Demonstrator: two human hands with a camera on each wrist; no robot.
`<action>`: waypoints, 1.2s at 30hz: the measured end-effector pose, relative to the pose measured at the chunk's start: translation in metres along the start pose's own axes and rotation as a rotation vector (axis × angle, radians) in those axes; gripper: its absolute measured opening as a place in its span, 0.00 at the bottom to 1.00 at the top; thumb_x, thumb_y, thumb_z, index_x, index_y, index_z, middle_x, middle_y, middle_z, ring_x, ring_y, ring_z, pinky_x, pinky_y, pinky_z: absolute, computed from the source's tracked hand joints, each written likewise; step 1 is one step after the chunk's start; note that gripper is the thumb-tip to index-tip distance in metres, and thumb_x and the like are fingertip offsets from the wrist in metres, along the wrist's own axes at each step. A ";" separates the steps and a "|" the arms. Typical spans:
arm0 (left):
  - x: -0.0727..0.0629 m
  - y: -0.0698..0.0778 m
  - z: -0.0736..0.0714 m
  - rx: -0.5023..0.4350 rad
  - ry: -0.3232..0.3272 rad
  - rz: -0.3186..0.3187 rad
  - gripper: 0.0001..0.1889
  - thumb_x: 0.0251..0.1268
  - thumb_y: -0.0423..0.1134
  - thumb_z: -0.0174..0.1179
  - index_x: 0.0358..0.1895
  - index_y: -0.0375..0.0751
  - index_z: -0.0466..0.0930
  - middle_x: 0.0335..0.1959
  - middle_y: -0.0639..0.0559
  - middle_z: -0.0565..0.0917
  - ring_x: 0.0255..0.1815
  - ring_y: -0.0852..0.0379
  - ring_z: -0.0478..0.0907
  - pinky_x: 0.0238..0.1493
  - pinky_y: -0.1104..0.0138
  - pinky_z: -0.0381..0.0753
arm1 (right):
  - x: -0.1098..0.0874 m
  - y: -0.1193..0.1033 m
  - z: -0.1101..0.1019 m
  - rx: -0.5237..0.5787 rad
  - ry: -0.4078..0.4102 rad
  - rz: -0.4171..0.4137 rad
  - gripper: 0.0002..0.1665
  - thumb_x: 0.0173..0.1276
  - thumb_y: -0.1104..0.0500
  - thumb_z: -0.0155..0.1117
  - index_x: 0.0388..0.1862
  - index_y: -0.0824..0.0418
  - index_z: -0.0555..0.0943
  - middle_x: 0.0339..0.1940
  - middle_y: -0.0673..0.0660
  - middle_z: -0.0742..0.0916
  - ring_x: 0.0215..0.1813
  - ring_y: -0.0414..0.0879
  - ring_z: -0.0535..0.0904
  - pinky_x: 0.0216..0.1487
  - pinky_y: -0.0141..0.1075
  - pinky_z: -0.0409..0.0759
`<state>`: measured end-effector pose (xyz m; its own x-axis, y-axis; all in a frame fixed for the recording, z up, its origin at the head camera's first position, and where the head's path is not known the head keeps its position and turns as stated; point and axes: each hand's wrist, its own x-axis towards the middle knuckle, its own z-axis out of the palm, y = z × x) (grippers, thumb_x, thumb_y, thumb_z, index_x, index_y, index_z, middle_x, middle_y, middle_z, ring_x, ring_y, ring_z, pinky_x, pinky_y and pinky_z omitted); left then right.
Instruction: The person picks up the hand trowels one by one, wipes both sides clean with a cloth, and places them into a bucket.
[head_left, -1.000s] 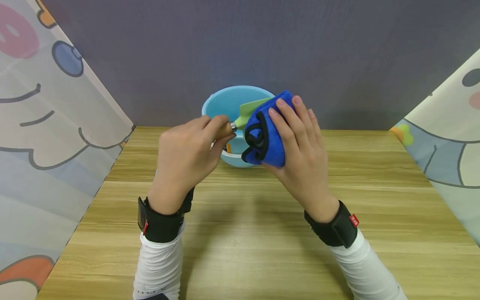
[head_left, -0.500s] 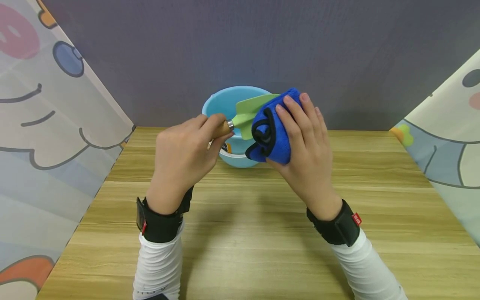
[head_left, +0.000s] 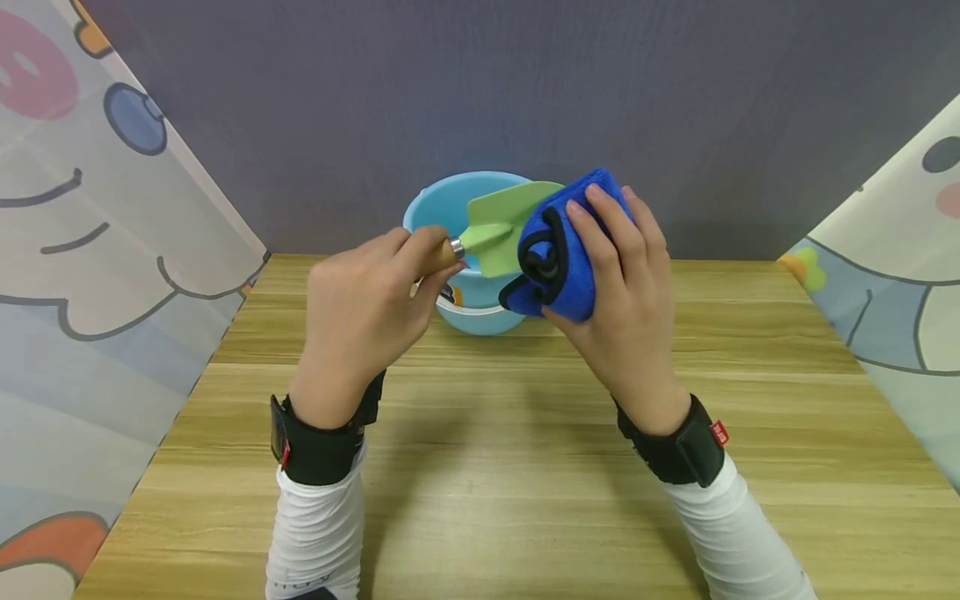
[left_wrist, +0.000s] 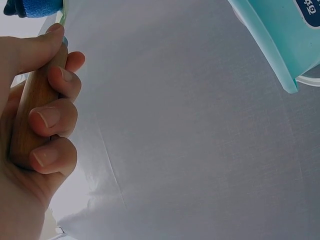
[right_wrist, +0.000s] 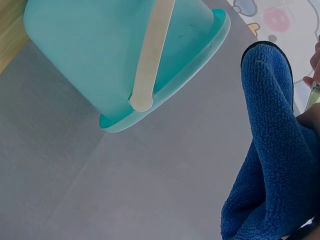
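In the head view my left hand (head_left: pixel 367 300) grips the wooden handle (head_left: pixel 442 256) of a hand trowel with a light green blade (head_left: pixel 491 225). The left wrist view has its fingers (left_wrist: pixel 52 117) curled round that handle. My right hand (head_left: pixel 633 304) holds a folded blue towel (head_left: pixel 573 258) with black edging against the blade's far end, which the towel covers. Behind and below the trowel stands a light blue bucket (head_left: pixel 435 200), partly hidden by the hands. Filling the right side of the right wrist view is the towel (right_wrist: pixel 280 150).
The bucket has a pale carry handle (right_wrist: pixel 150 60) and a label (left_wrist: pixel 310 11). It stands on a wood-grain table (head_left: pixel 480 483), close to a dark grey back panel (head_left: pixel 480 83). Cartoon-printed panels flank the table on the left (head_left: pixel 112 250) and right (head_left: pixel 900 275).
My right hand and the towel have slid right and slightly up along the trowel, so more green blade shows. My left hand has shifted slightly left, still gripping the handle.
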<state>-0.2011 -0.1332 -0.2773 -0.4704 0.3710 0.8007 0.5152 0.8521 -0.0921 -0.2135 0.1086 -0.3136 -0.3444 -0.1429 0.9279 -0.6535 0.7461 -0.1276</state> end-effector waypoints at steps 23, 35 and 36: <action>0.000 -0.004 0.000 -0.027 0.005 -0.023 0.10 0.69 0.46 0.67 0.44 0.44 0.84 0.19 0.53 0.75 0.14 0.57 0.68 0.15 0.67 0.59 | 0.006 0.017 -0.001 0.067 0.059 0.105 0.42 0.53 0.61 0.79 0.69 0.58 0.75 0.71 0.59 0.77 0.72 0.60 0.70 0.76 0.53 0.66; 0.001 -0.003 0.000 -0.056 0.027 -0.038 0.09 0.68 0.46 0.68 0.42 0.45 0.83 0.18 0.54 0.74 0.14 0.57 0.69 0.15 0.66 0.59 | 0.005 0.024 -0.007 0.018 0.042 0.164 0.45 0.51 0.64 0.79 0.70 0.56 0.74 0.72 0.58 0.76 0.74 0.58 0.69 0.77 0.51 0.67; 0.001 -0.003 0.000 -0.064 0.031 -0.040 0.10 0.68 0.46 0.68 0.42 0.45 0.83 0.18 0.53 0.74 0.14 0.57 0.69 0.15 0.66 0.59 | 0.005 0.025 -0.008 0.009 0.035 0.172 0.46 0.50 0.64 0.79 0.71 0.56 0.73 0.72 0.58 0.76 0.74 0.58 0.69 0.77 0.51 0.66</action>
<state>-0.2032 -0.1356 -0.2765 -0.4698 0.3249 0.8208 0.5419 0.8401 -0.0223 -0.2261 0.1317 -0.3093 -0.4284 0.0090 0.9035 -0.5932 0.7515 -0.2888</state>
